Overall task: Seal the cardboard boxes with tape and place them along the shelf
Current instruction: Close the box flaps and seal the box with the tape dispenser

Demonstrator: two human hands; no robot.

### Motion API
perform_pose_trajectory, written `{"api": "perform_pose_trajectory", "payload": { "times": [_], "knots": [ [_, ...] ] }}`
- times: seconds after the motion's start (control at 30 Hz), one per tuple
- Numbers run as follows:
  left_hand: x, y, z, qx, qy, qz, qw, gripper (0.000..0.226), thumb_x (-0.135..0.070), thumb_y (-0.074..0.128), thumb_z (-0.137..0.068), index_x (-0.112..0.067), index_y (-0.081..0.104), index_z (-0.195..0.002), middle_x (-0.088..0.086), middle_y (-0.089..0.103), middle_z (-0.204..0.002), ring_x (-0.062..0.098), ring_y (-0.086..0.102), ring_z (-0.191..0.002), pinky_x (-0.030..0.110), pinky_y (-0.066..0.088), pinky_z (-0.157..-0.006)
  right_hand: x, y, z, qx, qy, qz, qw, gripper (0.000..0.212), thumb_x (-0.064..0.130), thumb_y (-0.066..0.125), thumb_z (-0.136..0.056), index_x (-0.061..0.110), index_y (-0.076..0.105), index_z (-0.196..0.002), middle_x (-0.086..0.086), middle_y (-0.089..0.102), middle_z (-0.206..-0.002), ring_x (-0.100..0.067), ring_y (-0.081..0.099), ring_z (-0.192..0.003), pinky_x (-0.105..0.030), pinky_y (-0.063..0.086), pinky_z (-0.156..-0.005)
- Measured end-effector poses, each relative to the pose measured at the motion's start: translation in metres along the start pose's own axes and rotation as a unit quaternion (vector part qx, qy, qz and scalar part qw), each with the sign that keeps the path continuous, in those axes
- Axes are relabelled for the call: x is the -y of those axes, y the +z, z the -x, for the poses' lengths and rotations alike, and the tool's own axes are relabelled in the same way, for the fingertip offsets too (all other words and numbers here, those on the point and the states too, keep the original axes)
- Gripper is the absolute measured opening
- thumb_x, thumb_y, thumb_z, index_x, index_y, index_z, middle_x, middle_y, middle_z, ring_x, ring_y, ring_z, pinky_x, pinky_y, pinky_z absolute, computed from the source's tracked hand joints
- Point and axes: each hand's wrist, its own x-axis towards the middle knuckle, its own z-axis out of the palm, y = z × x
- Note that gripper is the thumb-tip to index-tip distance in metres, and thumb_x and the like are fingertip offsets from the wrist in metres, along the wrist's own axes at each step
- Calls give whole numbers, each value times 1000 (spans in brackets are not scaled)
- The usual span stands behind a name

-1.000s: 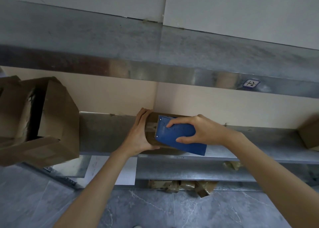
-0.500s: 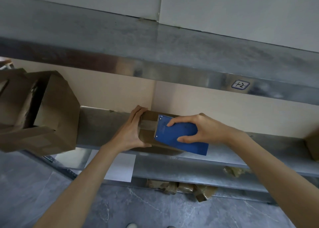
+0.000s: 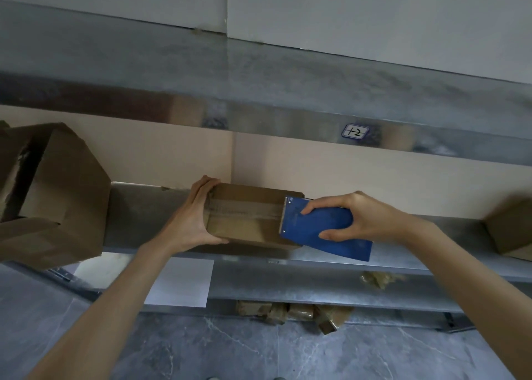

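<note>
Two hands were at work in the head view, both near the middle of the frame. The left hand point(image 3: 191, 221) grasped the left end of the small cardboard box point(image 3: 244, 230), with its fingers hooked over the far edge and its thumb along the near one. The right hand point(image 3: 357, 221) was clenched round the blue tape dispenser point(image 3: 325, 235), whose toothed edge lay across the box's right end. A strip of clear tape point(image 3: 244, 210) ran along the top of the box from left to right. The box stood on the metal shelf point(image 3: 144, 207), close to its front lip.

Several things could have gone wrong from there. The shelf looked smooth, so a hard pull to the right might have dragged the box along with it if the left hand's hold slackened. It might equally have nudged the box over the front lip onto the floor point(image 3: 201, 345). A skewed pull would probably have laid the tape off the seam or wrinkled it. If the dispenser were lifted without a firm tilt, the tape could have stretched rather than torn — leaving a loose tail at the right end. The toothed edge also sat near the right hand's fingertips. The big open box point(image 3: 66, 201) at the left of the frame and another box point(image 3: 512, 230) at the right edge both stood well apart from the work.
</note>
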Motion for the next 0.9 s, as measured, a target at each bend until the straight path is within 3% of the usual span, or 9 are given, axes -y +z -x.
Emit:
{"api": "perform_pose_trajectory", "payload": {
  "times": [0.17, 0.37, 0.67, 0.8, 0.9],
  "knots": [
    [-5, -4, 1, 0, 0, -1, 1000, 128, -61, 90, -46, -47, 12, -146, -32, 5, -149, -8, 27, -127, 28, 36, -101, -6, -14, 16, -12, -1, 9, 1000, 43, 32, 76, -84, 45, 60, -122, 30, 60, -125, 3, 60, -111, -20, 51, -92],
    [-10, -5, 2, 3, -10, -10, 1000, 128, -53, 94, -47, -37, 15, -148, -17, 10, -154, -3, 24, -132, 30, 31, -108, -16, -18, 31, -29, 6, 16, 999, 44, 28, 77, -83, 41, 62, -122, 28, 61, -124, 3, 58, -115, -19, 47, -99],
    [-12, -11, -7, 81, -84, -24, 993, 133, -82, 78, -42, -40, 11, -150, -31, 3, -150, -2, 22, -128, 27, 31, -106, -15, -24, 10, -66, -1, 49, 997, 45, 39, 76, -81, 57, 58, -119, 35, 59, -122, 8, 57, -112, -16, 46, -93],
    [-7, -10, -8, 81, -92, 22, 992, 116, -86, 67, -56, -41, 18, -151, -40, -4, -153, -3, 10, -142, 34, 25, -116, -21, -17, 1, -62, -3, 45, 997, 46, 40, 76, -81, 57, 57, -119, 35, 58, -122, 7, 56, -114, -14, 45, -94],
    [-5, -11, -5, 81, -95, 31, 992, 109, -90, 60, -60, -47, 18, -151, -55, -6, -141, -11, 2, -142, 33, 20, -117, -27, -16, -1, -63, 6, 48, 997, 47, 40, 76, -80, 59, 56, -118, 38, 57, -121, 10, 55, -112, -10, 44, -91]
  ]
}}
